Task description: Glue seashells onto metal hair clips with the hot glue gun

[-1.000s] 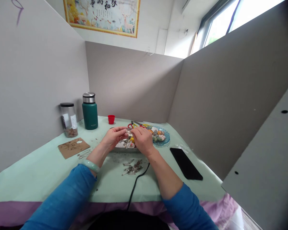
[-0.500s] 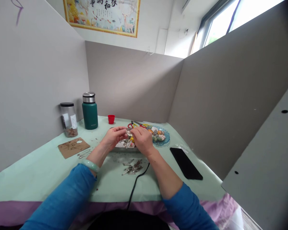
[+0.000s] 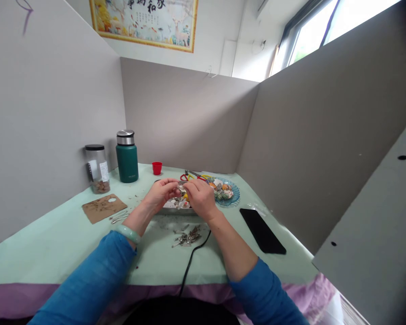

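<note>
Above a shallow metal tray (image 3: 176, 212), my left hand (image 3: 159, 195) and my right hand (image 3: 202, 197) meet, fingertips pinched around a small whitish piece (image 3: 181, 188). It looks like a shell, but the fingers cover most of it. Whitish and yellow bits (image 3: 181, 203), shell-like, lie in the tray below. A pale green bangle (image 3: 128, 233) circles my left wrist. Nearer to me, a loose pile of small metal pieces (image 3: 188, 237) rests on the green cloth.
Right of the tray stands a blue glass plate (image 3: 236, 195) of shells, with red- and yellow-handled tools (image 3: 192, 176) behind. A black phone-like slab (image 3: 262, 230) lies right. Leftward are a brown card (image 3: 103, 208), a jar (image 3: 97, 169), a green flask (image 3: 127, 160) and a red cup (image 3: 157, 168). A black cable (image 3: 191, 259) crosses the front.
Both hands hold nearly the same place over the tray. Only slight shifts show at the fingertips and the small piece between them.
</note>
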Motion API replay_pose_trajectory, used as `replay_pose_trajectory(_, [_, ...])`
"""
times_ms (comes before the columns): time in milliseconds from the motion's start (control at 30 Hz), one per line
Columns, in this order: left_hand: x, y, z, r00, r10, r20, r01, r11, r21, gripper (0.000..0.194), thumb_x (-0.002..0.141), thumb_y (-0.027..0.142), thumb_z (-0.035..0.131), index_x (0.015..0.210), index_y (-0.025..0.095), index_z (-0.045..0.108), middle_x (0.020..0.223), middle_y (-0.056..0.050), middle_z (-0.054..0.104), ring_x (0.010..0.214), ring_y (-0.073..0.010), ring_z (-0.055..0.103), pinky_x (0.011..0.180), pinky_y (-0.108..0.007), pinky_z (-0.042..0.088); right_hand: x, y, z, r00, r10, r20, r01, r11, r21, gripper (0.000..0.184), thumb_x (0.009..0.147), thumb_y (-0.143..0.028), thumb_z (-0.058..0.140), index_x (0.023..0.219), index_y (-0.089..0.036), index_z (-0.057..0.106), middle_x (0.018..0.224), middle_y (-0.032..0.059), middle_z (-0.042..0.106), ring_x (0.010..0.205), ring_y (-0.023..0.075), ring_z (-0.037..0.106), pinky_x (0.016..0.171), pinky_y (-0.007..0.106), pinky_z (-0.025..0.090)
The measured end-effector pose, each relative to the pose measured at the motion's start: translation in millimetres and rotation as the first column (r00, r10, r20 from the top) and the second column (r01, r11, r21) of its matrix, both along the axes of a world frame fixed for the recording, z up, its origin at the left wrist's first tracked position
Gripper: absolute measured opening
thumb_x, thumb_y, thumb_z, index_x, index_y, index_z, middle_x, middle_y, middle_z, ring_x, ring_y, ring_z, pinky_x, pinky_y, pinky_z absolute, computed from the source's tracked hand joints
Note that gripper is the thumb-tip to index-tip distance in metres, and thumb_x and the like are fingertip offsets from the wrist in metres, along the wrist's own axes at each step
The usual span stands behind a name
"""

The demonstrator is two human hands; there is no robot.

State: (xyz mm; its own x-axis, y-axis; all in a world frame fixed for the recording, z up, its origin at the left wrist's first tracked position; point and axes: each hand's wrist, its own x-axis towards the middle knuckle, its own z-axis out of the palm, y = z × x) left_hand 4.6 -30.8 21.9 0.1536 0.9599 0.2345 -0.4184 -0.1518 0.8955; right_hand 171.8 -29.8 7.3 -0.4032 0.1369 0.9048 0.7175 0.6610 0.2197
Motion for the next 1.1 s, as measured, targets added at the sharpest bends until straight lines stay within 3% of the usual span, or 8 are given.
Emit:
replay_pose_trajectory(233, [0.4, 0.2, -0.2, 1.0, 0.007, 0.007, -0.007, 1.0, -0.01, 0.019, 0.062, 0.016, 0.075, 0.076, 0.01, 0.063, 0.055, -0.002, 0.061, 0.052, -0.0107, 0.058, 0.06, -0.026, 0.054, -1.1, -2.4, 1.6, 1.0, 0.004, -0.003, -0.004, 1.0, 0.005, 0.016, 0.092, -0.017, 0.046, 0.087, -0.018, 0.061, 0.084, 0.0066, 0.065, 0.081, 0.0167, 0.057, 0.074, 0.029, 0.042])
replay_pose_trajectory(667, [-2.5, -2.3, 3.6, 0.995, -0.075, 0.06, 0.077, 0.997, -0.026, 0.018, 0.07, 0.021, 0.072, 0.083, 0.008, 0.067, 0.07, -0.005, 0.066, 0.057, -0.0108, 0.06, 0.061, -0.026, 0.055, 0.7, -3.4, 3.4, 0.999, -0.003, -0.043, 0.001, 0.999, -0.043, 0.017, 0.094, -0.02, 0.045, 0.087, -0.018, 0.061, 0.085, 0.0071, 0.064, 0.081, 0.0165, 0.057, 0.074, 0.028, 0.042])
replay_pose_trajectory(1100, [-3.3, 2.4, -3.3, 0.999, -0.04, -0.025, 0.04, 0.999, -0.012, 0.025, 0.064, 0.025, 0.08, 0.079, 0.009, 0.068, 0.06, -0.002, 0.063, 0.053, -0.0104, 0.058, 0.061, -0.025, 0.053, -1.8, -3.5, 2.0, 1.0, 0.009, -0.028, -0.009, 1.0, -0.024, 0.017, 0.093, -0.018, 0.045, 0.086, -0.018, 0.061, 0.083, 0.0069, 0.064, 0.079, 0.0169, 0.057, 0.073, 0.028, 0.042])
